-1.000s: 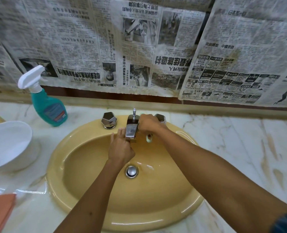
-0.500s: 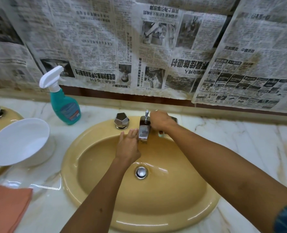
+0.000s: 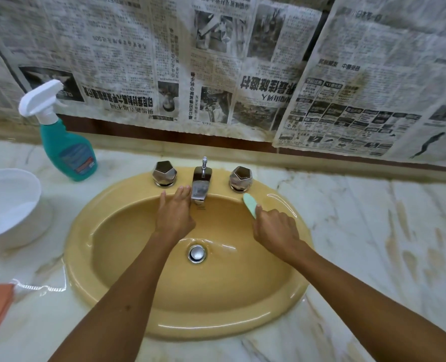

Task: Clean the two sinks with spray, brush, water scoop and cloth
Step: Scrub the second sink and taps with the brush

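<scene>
Right hand (image 3: 275, 228) grips the light, stiff brush (image 3: 250, 203) by its handle at the sink (image 3: 164, 325) rim's back edge; left hand (image 3: 174, 215) rests open beside the spout (image 3: 200, 189).

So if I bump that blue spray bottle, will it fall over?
Probably, if bumped near the top. The spray bottle stands tall and upright on a narrow base, with a big white trigger head. The marble counter looks glossy and perhaps wet, so it might slide first.

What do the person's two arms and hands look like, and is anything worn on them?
Both forearms are bare up to the picture's lower edge. The left hand and the right hand have no glove, and no ring, watch or bracelet shows on them. No sleeve is visible in this view.
</scene>
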